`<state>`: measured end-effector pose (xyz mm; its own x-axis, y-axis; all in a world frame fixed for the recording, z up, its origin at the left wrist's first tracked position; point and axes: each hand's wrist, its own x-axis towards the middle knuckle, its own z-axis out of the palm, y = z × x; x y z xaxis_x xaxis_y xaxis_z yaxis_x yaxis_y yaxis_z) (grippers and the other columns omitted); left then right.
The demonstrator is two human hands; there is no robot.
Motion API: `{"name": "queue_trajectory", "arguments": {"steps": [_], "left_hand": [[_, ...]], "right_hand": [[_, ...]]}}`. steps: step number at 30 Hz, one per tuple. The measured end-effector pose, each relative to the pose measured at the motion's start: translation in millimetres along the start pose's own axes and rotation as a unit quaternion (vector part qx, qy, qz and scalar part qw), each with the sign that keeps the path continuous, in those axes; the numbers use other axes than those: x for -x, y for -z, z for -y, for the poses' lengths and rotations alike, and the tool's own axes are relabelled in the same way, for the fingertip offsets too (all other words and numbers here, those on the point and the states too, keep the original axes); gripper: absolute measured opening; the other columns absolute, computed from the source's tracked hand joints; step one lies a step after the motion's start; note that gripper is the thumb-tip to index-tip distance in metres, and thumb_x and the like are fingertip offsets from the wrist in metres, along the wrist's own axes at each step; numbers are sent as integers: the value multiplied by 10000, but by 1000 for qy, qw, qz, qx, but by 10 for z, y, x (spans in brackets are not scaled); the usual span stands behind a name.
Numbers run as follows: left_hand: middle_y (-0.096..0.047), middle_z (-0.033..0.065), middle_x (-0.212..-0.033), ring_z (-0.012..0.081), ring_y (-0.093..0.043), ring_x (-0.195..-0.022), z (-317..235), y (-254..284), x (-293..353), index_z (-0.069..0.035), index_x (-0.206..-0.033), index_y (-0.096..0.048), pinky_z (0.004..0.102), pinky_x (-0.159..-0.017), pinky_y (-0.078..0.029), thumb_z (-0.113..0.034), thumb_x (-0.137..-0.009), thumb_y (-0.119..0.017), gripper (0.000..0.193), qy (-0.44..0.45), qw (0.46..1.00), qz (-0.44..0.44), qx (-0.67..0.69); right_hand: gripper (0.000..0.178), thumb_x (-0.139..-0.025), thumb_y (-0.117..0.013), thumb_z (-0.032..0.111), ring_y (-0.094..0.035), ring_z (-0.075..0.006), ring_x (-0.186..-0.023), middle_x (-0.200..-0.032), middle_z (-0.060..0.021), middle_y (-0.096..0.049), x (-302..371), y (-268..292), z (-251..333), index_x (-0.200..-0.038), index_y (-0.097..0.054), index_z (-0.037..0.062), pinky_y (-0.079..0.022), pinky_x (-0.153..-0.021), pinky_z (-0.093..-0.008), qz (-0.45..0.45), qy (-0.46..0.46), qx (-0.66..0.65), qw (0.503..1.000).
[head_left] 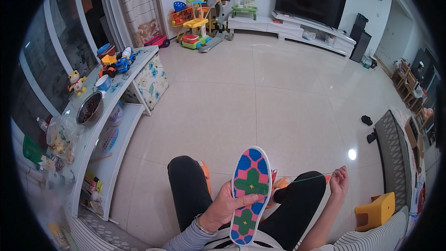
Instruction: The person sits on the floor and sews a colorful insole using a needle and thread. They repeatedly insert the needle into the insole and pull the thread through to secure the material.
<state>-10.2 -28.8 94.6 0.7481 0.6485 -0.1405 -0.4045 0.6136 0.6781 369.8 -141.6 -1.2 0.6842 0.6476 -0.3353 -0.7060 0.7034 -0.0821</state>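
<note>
My left hand (226,207) grips a cross-stitched insole (251,181) upright over my lap, its thumb lying across the front. The insole has a white rim and a pattern of pink, blue and green with small yellow centres. A thin green thread (306,178) runs from near its right side, over my right knee, to my right hand (339,182). That hand is raised out to the right with its fingers closed on the thread. Whether a needle is between the fingers is too small to tell.
A white shelf unit (121,116) at left bears a metal bowl (89,108), plastic bags and toys. A yellow stool (375,211) stands at lower right, near a grey sofa-like edge (392,146). Dark slippers (366,120) lie on the tiled floor; toys and a television (310,1) are far back.
</note>
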Motion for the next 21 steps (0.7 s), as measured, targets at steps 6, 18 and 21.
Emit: {"name": "queue_trajectory", "arguments": {"steps": [6,18,21], "left_hand": [[-624,116,-978,182,-637,-846,-36,20,-3,-5,-1096,-506,304,-726,-548,32,-766,-621,351,-18,1000,-7,-7],[-627,116,-968,178,-636,-839,-67,61,18,-4,-1082,-510,309,-736,-542,38,-765,-618,337,-42,999,-13,20],[-623,120,-975,181,-633,-848,-79,74,38,-3,-1085,-504,311,-737,-542,33,-763,-622,345,-48,998,-36,17]], "right_hand": [[154,-777,-467,-130,-431,-100,-545,-705,-39,-463,-68,204,400,-885,-473,-20,-379,-481,-195,-7,67,12,998],[67,-889,-440,22,-428,-102,-519,-626,-30,-449,-217,629,1080,-825,-457,12,-366,-463,-205,-14,102,8,995],[90,-887,-433,13,-411,-97,-501,-619,-18,-440,-225,677,1166,-799,-448,24,-357,-458,-200,-30,116,3,993]]}}
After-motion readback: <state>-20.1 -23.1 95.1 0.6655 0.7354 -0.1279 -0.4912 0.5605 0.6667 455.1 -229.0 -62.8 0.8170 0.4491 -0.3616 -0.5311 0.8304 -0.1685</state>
